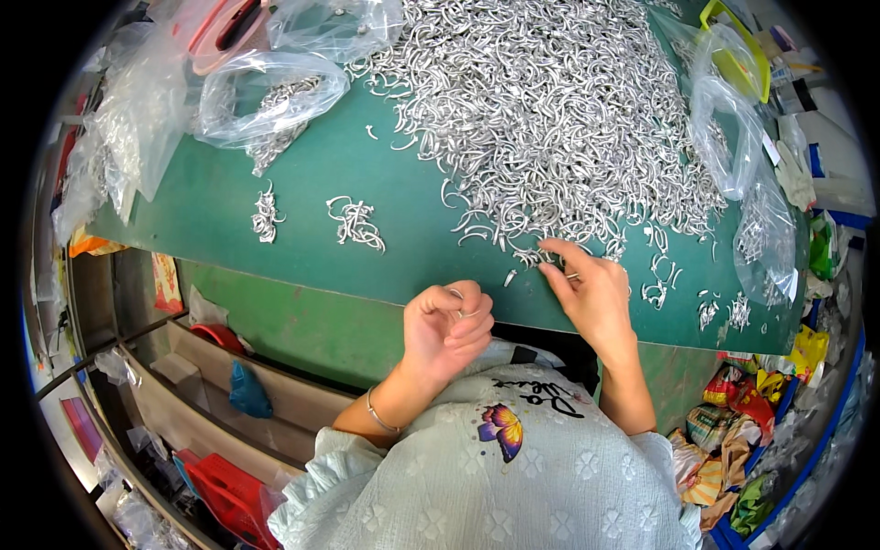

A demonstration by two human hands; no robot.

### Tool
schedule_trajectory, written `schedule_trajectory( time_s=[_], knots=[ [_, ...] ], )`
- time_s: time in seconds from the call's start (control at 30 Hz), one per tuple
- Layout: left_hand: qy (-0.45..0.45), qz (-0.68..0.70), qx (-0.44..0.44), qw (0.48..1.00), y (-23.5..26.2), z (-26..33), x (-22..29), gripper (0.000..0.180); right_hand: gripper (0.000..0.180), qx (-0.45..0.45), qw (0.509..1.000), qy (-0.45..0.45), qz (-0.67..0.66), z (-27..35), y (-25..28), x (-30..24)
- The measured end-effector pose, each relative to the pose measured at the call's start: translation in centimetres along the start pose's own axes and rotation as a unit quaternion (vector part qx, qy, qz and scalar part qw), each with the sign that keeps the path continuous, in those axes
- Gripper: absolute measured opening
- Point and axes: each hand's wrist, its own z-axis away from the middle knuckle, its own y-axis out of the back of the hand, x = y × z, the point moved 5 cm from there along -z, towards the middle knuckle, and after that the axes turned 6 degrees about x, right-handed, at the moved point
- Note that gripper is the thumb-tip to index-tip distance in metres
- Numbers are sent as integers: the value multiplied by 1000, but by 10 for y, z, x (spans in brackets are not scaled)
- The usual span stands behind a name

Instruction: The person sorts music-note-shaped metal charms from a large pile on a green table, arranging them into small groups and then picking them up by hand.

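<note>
A big heap of small curved silver metal pieces (550, 119) covers much of the green table (302, 211). My left hand (447, 328) is closed in front of the table edge, with a thin curved silver piece (467, 314) showing at its fingers; the rest of what it holds is hidden. At the near edge of the heap is my right hand (591, 291), thumb and forefinger apart around a few loose pieces (529, 258). Two little clusters, one left (266, 218) and another (356, 224) nearer the middle, lie apart from the heap.
Clear plastic bags lie left (270, 96) and right (765, 229) of the heap, some holding metal pieces. A pink basket (215, 41) and a yellow-green tray (741, 55) stand farther back. Small piles (738, 312) sit near the right corner. Colourful packets (733, 412) fill the lower right.
</note>
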Motion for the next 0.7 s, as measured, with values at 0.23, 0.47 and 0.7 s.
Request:
schedule_trajectory(
  time_s=[0.23, 0.47, 0.7],
  knots=[
    [-25, -101, 184, 977, 9, -8, -4, 15, 16, -20, 1000, -6, 1, 1, -6, 4],
    [-58, -281, 229, 930, 5, -2, -8, 22, 12, 43, 999, -24, -16, 2, 2, 18],
    [-74, -254, 306, 914, -12, -8, -15, 32, 6, -5, 968, -39, -248, 9, 0, -13]
  ],
)
